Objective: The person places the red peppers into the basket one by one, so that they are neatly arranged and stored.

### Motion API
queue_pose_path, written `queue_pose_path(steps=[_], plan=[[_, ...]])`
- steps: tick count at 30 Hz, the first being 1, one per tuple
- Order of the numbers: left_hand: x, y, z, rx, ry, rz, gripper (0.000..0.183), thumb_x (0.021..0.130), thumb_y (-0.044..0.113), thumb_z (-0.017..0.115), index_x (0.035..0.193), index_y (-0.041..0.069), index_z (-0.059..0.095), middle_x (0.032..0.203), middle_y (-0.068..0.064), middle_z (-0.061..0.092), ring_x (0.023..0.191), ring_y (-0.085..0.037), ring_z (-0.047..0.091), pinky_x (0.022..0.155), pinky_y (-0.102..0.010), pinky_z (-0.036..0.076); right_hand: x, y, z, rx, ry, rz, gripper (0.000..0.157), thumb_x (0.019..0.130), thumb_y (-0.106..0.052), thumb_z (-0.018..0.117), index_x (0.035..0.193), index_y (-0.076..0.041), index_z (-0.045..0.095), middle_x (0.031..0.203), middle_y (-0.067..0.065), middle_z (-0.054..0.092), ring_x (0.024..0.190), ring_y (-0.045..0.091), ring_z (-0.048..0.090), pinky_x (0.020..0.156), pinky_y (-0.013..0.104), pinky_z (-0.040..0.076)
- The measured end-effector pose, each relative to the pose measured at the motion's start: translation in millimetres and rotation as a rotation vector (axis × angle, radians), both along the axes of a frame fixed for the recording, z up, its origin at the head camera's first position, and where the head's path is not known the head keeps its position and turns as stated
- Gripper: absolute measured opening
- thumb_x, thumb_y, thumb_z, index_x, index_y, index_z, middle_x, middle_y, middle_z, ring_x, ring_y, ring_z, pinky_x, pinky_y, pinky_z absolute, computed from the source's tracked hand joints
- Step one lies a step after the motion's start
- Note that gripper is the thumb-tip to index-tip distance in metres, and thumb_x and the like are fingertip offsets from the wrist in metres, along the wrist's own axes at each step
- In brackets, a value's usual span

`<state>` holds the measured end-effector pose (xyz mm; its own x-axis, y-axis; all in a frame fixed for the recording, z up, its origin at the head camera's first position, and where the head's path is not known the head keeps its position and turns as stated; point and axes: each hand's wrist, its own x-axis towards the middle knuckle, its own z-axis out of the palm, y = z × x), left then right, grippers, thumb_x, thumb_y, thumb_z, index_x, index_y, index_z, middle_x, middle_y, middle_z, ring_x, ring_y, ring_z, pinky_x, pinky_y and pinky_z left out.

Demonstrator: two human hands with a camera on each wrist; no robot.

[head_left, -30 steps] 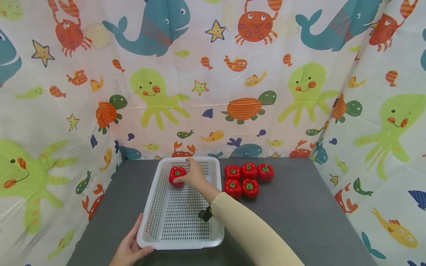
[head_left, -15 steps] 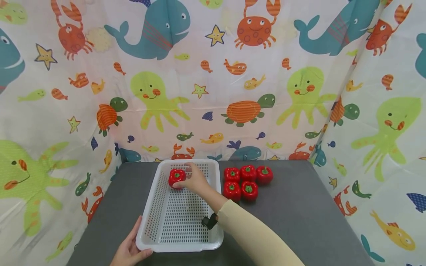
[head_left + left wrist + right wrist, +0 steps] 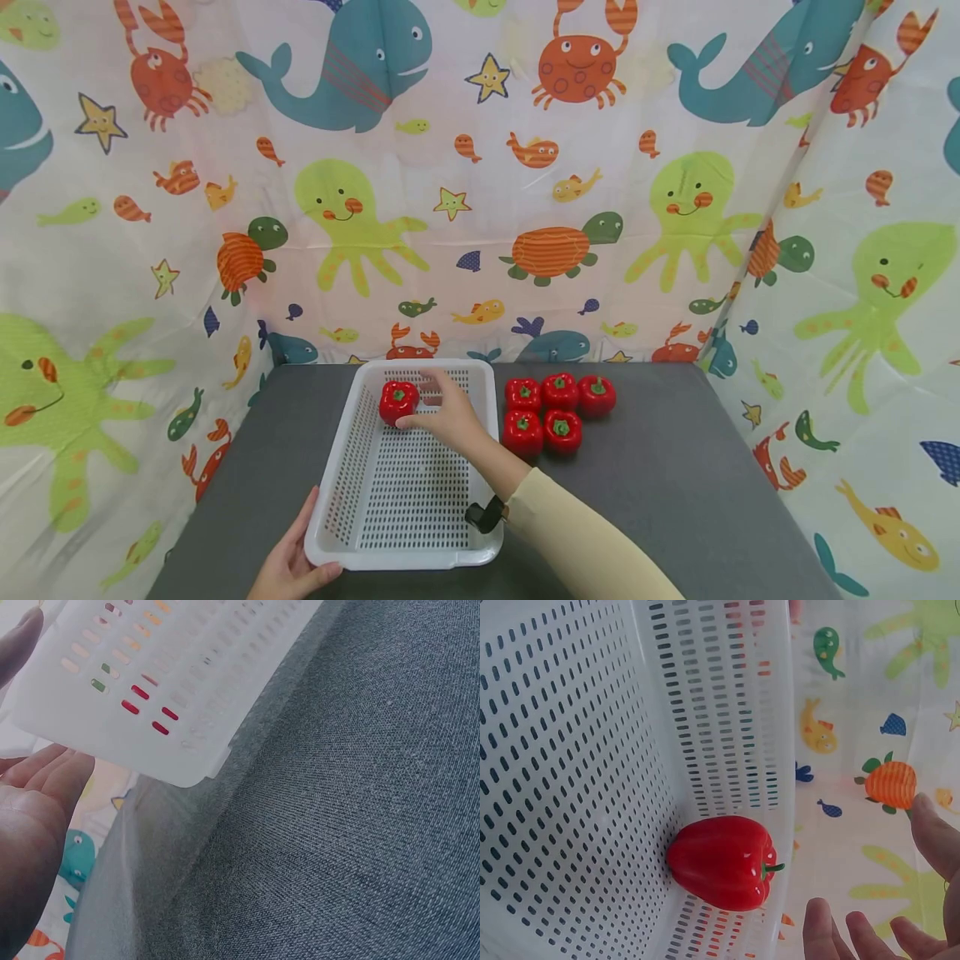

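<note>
A red bell pepper (image 3: 398,403) with a green stem stands in the far left part of the white perforated basket (image 3: 480,508). My right hand (image 3: 450,417) is just right of it, inside the basket's outline, fingers spread and holding nothing. In the right wrist view a gap shows between the pepper (image 3: 724,862) and the fingers (image 3: 821,930). My left hand (image 3: 288,558) holds the basket's near left corner, thumb at the near side and fingers along the left wall. The left wrist view shows its fingers (image 3: 64,776) against the basket (image 3: 97,742).
Several red bell peppers (image 3: 561,431) stand grouped on the dark grey table (image 3: 660,483), right of the basket. A curtain (image 3: 480,275) printed with sea animals rises behind the table and along both sides. A small black device (image 3: 484,515) sits on the right wrist.
My right hand has let go of the pepper and drawn slightly right, its fingers opening. The pepper stays in place in the basket. My left hand remains at the basket corner.
</note>
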<state>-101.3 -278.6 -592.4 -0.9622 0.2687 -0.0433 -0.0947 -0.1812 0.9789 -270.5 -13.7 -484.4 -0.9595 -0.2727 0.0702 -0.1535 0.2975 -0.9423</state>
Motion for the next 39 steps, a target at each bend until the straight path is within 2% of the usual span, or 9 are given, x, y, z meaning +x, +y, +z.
queue_pose_path(steps=[4,11,17,20,28,34,39], plan=[[0.7,0.3,-0.1,-0.002,0.006,0.004,0.108,0.091,-0.011,0.064,0.163,0.024,-0.009,0.163,0.0,0.012,0.128,0.006,0.052,0.102,-0.04,0.054,4.1,3.7,-0.8,-0.021,-0.008,0.007,0.085,0.078,-0.033,0.088,0.15,-0.023,0.044,0.143,0.009,0.058,0.125,0.031,0.06,0.094,0.045,0.061],[2.2,0.2,-1.2,0.021,0.019,-0.001,0.107,0.092,-0.012,0.062,0.163,0.022,-0.01,0.161,0.004,0.016,0.132,0.002,0.051,0.103,-0.04,0.054,12.3,11.0,1.6,-0.022,0.003,0.006,0.084,0.078,-0.039,0.087,0.149,-0.029,0.043,0.146,0.009,0.056,0.127,0.031,0.059,0.095,0.045,0.06],[4.4,1.5,-0.6,0.009,-0.051,0.036,0.108,0.091,-0.011,0.064,0.163,0.026,-0.008,0.165,-0.01,0.005,0.131,-0.001,0.052,0.103,-0.044,0.053,22.6,16.1,5.4,-0.025,0.036,0.011,0.082,0.08,-0.039,0.086,0.149,-0.03,0.043,0.146,0.006,0.057,0.126,0.029,0.061,0.095,0.044,0.061],[5.4,1.7,-0.2,0.006,-0.081,0.041,0.109,0.091,-0.009,0.065,0.163,0.029,-0.007,0.165,-0.012,0.004,0.13,-0.003,0.053,0.104,-0.047,0.053,28.2,19.3,7.5,-0.047,0.019,0.018,0.08,0.08,-0.036,0.086,0.148,-0.029,0.044,0.145,0.007,0.057,0.126,0.03,0.06,0.092,0.043,0.062],[0.4,-1.3,-1.2,0.013,0.026,-0.007,0.107,0.091,-0.013,0.062,0.163,0.022,-0.009,0.165,-0.01,0.005,0.132,0.001,0.05,0.102,-0.04,0.054,33.1,38.4,13.3,-0.094,0.002,-0.01,0.075,0.084,-0.032,0.084,0.148,-0.027,0.045,0.145,0.007,0.057,0.127,0.03,0.06,0.095,0.047,0.06],[-2.0,-1.9,-0.5,0.02,0.002,-0.02,0.107,0.092,-0.011,0.062,0.162,0.024,-0.01,0.166,-0.022,-0.01,0.13,0.004,0.051,0.103,-0.042,0.053,37.1,51.6,15.7,-0.109,0.04,-0.035,0.073,0.084,-0.031,0.083,0.147,-0.026,0.046,0.143,0.007,0.058,0.127,0.031,0.06,0.099,0.049,0.058],[-1.7,-0.7,-0.4,0.015,-0.013,-0.005,0.108,0.091,-0.011,0.063,0.163,0.024,-0.01,0.166,-0.023,-0.009,0.13,0.003,0.052,0.103,-0.043,0.053,40.0,60.8,20.6,-0.166,0.064,-0.033,0.072,0.086,-0.029,0.081,0.148,-0.023,0.046,0.143,0.009,0.058,0.13,0.034,0.057,0.108,0.055,0.051]])
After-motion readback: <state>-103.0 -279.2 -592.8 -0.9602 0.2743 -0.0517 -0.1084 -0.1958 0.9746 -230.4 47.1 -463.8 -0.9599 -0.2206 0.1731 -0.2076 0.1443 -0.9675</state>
